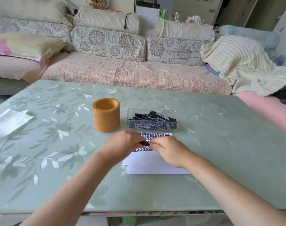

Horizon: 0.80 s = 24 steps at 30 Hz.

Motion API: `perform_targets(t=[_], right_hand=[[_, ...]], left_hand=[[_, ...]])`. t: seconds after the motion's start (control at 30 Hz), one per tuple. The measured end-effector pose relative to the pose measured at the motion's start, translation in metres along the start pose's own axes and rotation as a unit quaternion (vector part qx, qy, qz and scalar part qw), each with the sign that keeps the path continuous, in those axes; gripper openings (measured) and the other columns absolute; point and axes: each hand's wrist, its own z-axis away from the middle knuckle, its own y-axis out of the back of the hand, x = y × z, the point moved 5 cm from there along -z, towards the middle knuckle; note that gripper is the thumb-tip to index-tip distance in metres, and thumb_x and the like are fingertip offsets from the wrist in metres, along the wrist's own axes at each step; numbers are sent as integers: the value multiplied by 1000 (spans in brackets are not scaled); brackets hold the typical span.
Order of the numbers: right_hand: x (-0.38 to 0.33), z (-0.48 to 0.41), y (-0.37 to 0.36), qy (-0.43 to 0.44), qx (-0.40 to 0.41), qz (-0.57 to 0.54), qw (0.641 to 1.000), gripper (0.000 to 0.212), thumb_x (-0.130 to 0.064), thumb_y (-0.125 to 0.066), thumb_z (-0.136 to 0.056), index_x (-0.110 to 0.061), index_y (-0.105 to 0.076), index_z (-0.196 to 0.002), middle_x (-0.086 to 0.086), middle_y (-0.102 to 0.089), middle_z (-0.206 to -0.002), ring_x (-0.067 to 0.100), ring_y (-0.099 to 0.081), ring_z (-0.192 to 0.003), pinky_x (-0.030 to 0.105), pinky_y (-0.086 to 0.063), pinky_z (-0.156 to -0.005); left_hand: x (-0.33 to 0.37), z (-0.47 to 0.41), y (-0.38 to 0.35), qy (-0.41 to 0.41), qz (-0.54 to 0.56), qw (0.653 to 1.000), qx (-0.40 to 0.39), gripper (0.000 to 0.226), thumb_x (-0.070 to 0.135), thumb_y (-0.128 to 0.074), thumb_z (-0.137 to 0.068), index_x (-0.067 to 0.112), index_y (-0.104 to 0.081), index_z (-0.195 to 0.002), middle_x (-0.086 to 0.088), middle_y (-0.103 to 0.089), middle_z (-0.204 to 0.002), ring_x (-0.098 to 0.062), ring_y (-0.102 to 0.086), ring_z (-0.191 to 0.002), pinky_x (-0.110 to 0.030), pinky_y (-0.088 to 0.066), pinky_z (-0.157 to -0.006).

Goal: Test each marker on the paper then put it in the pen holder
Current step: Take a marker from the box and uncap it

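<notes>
Pale green glass-topped table [220, 160] with a white leaf pattern fills the foreground, and a long sofa with floral cushions [122, 62] runs behind it.

Both hands meet over the table's middle. The fingertips of the left hand [122, 144] and of the right hand [169, 150] are pinched together on a slim black marker [146, 143], one hand at each end; only a short piece of the barrel shows between them, so whether its cap is on or off cannot be told. The marker is held just above a stack of white paper sheets [155, 168], whose far part is covered in rows of small black marks.

Beyond the left hand stands an orange-brown cylindrical pen holder [106, 115], upright, its mouth open. Just beside it on the right lies a clear plastic box [153, 120] holding a heap of black markers with white labels. Near the table's left edge lies a white sheet [9, 122], well apart from the rest.
</notes>
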Motion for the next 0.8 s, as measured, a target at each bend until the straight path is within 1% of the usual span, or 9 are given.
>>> perform_targets(t=[0.07,0.17,0.27,0.33,0.43,0.53,0.6,0.7,0.8], right_hand=[[2,-1,1,-4,-7,-16,1000,28,-44,-44,-100,-39,-56,-74,-18,-55,-66,9,-47,-69,39,-38,-75],[-3,-6,6,70,48,116,990,18,-38,-49,-99,-31,-65,-100,-7,-63,-89,19,-57,-87,34,-43,-69],[-6,-7,13,149,113,170,968,19,-32,-57,-94,-27,-69,-108,-4,-62,-89,23,-61,-86,30,-37,-59],[0,-10,15,106,100,119,982,22,-34,-53,-98,-26,-66,-114,-5,-61,-97,23,-61,-91,34,-45,-66],[12,-13,1,41,56,58,996,33,-32,-48,-101,-27,-58,-131,-10,-54,-107,20,-58,-100,38,-47,-84],[12,-11,-8,20,52,-70,996,50,-21,-46,-102,-40,-36,-147,-24,-45,-117,3,-47,-114,31,-40,-98],[6,-9,-12,34,67,-129,989,49,-12,-47,-100,-47,-44,-134,-24,-49,-121,-6,-47,-108,23,-36,-91],[-5,-11,-21,50,80,-202,975,41,-4,-46,-98,-41,-64,-104,-11,-54,-101,2,-52,-78,24,-39,-75],[-12,-13,-33,48,48,-232,970,61,10,-33,-90,-33,-64,-121,-5,-51,-99,8,-51,-83,18,-39,-76]], left_hand=[[-2,-2,-1,-9,7,1000,3,21,36,-52,-92,23,-68,-96,8,-59,-78,-15,-55,-74,-35,-46,-55],[-12,1,-10,33,49,997,-45,32,44,-47,-95,18,-66,-93,7,-59,-79,-13,-52,-72,-37,-44,-62],[-32,14,-9,80,67,992,-75,53,57,-33,-89,15,-64,-85,7,-57,-75,-10,-50,-71,-35,-44,-67],[-48,26,-1,113,65,990,-45,45,54,-40,-90,19,-68,-89,9,-57,-80,-7,-52,-75,-32,-45,-69],[-59,45,3,163,11,987,-2,21,36,-57,-94,25,-70,-105,9,-55,-91,-12,-53,-87,-28,-40,-69],[-60,58,-5,216,-52,975,-12,22,38,-58,-93,31,-64,-112,10,-58,-96,-17,-53,-99,-32,-43,-72],[-60,63,-9,225,-78,971,-8,20,40,-56,-92,32,-64,-109,10,-59,-97,-18,-52,-99,-32,-43,-75],[-58,68,-12,221,-104,970,10,28,44,-46,-92,30,-65,-107,8,-59,-97,-21,-54,-93,-34,-43,-78],[-53,73,-12,215,-111,970,25,40,45,-35,-91,26,-62,-114,5,-57,-100,-22,-53,-92,-38,-45,-80]])
